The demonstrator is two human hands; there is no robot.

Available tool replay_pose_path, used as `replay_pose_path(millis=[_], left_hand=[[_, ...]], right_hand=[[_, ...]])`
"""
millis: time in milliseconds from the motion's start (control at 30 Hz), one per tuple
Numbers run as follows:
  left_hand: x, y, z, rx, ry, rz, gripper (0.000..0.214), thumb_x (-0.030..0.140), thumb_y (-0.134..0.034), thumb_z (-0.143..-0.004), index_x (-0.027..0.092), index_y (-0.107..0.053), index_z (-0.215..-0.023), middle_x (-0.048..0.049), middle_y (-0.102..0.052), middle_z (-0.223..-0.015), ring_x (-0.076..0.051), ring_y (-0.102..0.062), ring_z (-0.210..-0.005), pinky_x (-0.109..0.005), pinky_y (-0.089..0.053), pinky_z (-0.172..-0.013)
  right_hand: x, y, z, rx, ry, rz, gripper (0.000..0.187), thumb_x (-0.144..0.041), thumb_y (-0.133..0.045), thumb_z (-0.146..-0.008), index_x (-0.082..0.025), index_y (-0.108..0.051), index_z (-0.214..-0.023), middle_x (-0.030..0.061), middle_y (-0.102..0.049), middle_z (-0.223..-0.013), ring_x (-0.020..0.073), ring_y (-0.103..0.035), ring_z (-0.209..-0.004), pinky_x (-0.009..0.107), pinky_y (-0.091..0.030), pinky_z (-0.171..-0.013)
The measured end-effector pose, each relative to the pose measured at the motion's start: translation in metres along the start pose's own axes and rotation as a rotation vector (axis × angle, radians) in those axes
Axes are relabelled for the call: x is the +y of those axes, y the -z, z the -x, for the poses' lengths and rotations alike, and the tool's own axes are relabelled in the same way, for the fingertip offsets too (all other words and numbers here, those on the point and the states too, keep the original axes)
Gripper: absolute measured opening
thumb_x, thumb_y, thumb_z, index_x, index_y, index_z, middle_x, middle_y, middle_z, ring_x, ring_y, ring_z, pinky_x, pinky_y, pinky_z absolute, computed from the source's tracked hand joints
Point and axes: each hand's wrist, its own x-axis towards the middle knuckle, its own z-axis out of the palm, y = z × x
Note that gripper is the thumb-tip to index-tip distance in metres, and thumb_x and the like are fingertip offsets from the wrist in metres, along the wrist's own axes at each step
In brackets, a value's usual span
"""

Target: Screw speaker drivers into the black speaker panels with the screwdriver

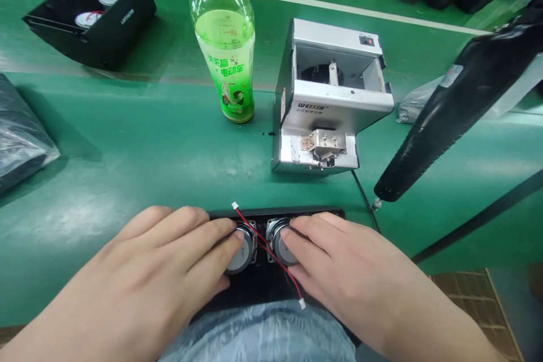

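Two round speakers sit side by side in a black housing (pixel 250 289) at the table's near edge. My left hand (pixel 156 266) grips the left speaker (pixel 242 257), its fingertips bent over the rim. Around the right speaker (pixel 280 248) curl the fingers of my right hand (pixel 352 266). A thin red and black cable (pixel 271 252) with white plugs at both ends runs diagonally across the gap between the speakers. Both thumbs are mostly hidden, and my hands cover the outer parts of the housing.
Beyond the housing stands a silver WEIXIN screw feeder (pixel 339 104), with a green drink bottle (pixel 224 45) to its left. A black electric screwdriver (pixel 458 102) hangs at the right. Another black housing with speakers (pixel 114 34) lies at the back left, above a plastic-wrapped block (pixel 21 136).
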Motion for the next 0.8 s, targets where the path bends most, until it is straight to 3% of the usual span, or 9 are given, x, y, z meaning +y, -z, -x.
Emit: replay_pose_path(millis=[167, 400, 567, 800], left_hand=[[0.000, -0.005, -0.008, 0.023, -0.012, -0.008, 0.031, 0.025, -0.042, -0.119, 0.025, -0.073, -0.124, -0.0025, -0.082, -0.112, -0.024, -0.065, -0.089, -0.046, -0.037, -0.084], [-0.006, -0.007, -0.012, 0.031, -0.041, -0.016, 0.041, 0.031, -0.036, -0.122, 0.022, -0.075, -0.116, -0.0042, -0.083, -0.110, -0.024, -0.063, -0.087, -0.046, -0.035, -0.081], [-0.005, -0.009, -0.008, 0.024, -0.042, -0.008, 0.036, 0.028, -0.039, -0.121, 0.020, -0.074, -0.120, -0.0044, -0.083, -0.114, -0.025, -0.063, -0.090, -0.046, -0.035, -0.083], [-0.006, -0.008, -0.004, 0.023, -0.024, -0.015, 0.032, 0.028, -0.043, -0.119, 0.022, -0.074, -0.126, -0.0062, -0.082, -0.114, -0.025, -0.065, -0.091, -0.044, -0.037, -0.082]], right_hand=[[0.000, 0.001, 0.000, 0.070, 0.000, 0.029, 0.027, -0.024, -0.063, -0.107, -0.008, -0.074, -0.126, 0.0156, -0.082, -0.116, 0.0341, -0.077, -0.106, 0.046, -0.067, -0.067], [0.002, 0.001, -0.002, 0.100, -0.033, -0.001, 0.026, -0.026, -0.065, -0.106, -0.010, -0.076, -0.124, 0.0149, -0.083, -0.114, 0.0331, -0.078, -0.102, 0.045, -0.066, -0.061], [0.003, 0.000, -0.006, 0.086, -0.005, 0.002, 0.025, -0.023, -0.063, -0.107, -0.010, -0.075, -0.125, 0.0149, -0.083, -0.116, 0.0324, -0.078, -0.101, 0.044, -0.064, -0.059], [0.003, -0.004, 0.004, -0.022, -0.019, 0.020, 0.039, -0.019, -0.072, -0.100, -0.012, -0.069, -0.138, 0.0148, -0.079, -0.128, 0.0340, -0.074, -0.117, 0.044, -0.066, -0.065]])
